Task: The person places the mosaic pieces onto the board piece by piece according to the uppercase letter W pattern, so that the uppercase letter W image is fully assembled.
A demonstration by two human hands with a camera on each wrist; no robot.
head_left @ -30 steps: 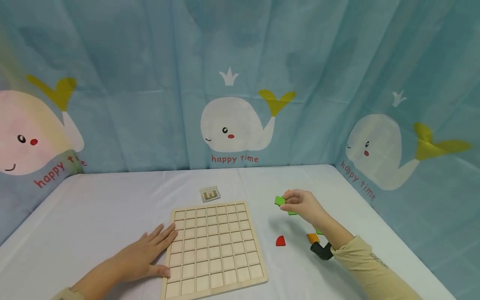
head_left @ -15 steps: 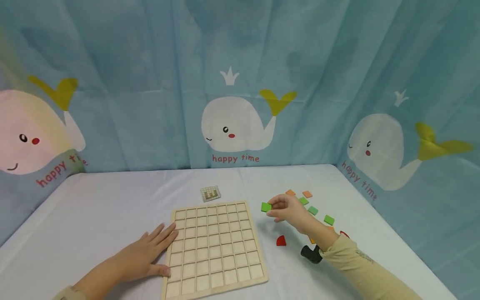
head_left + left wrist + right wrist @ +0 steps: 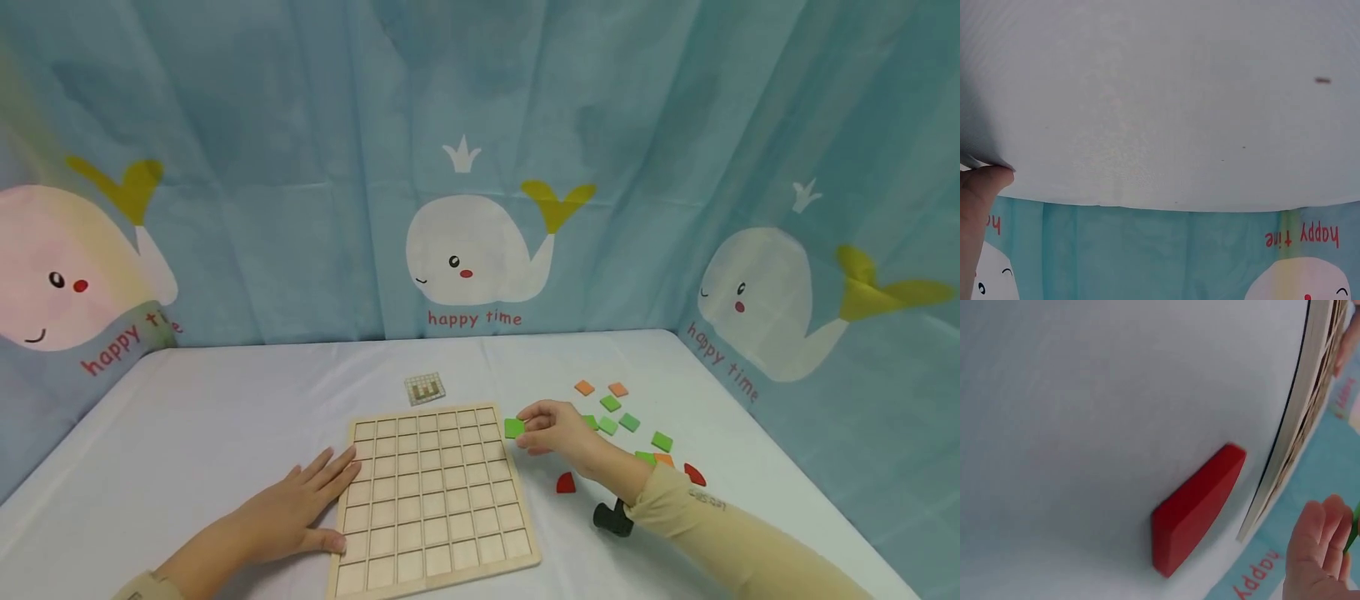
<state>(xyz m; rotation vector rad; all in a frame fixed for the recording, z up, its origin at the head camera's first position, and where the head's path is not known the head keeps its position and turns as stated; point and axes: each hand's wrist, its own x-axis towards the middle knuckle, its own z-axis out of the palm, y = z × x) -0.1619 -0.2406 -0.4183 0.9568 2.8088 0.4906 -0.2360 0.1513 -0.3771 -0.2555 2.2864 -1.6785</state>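
Observation:
A wooden grid board [image 3: 435, 500] lies on the white table in the head view, its square cells bare. My left hand [image 3: 292, 508] rests flat at the board's left edge, fingers spread over the rim. By the board's upper right edge, my right hand [image 3: 555, 433] pinches a green square tile [image 3: 514, 428] between thumb and fingers, held above the table. In the right wrist view, that hand's fingers [image 3: 1319, 537] show at the lower right, with only a sliver of the tile visible. A red quarter-round piece [image 3: 566, 483] lies below the right hand; it looms large in the right wrist view.
A small pattern card [image 3: 425, 388] lies behind the board. Right of the right hand are scattered green tiles [image 3: 629, 422], orange tiles [image 3: 585, 387] and another red piece [image 3: 694, 474]. A dark cylindrical object [image 3: 612, 519] shows beneath the right sleeve. A whale-print curtain [image 3: 322, 250] encloses the table.
My right hand has carried the green tile left and slightly toward me, from among the loose tiles to the board's right edge. The left hand stays on the board.

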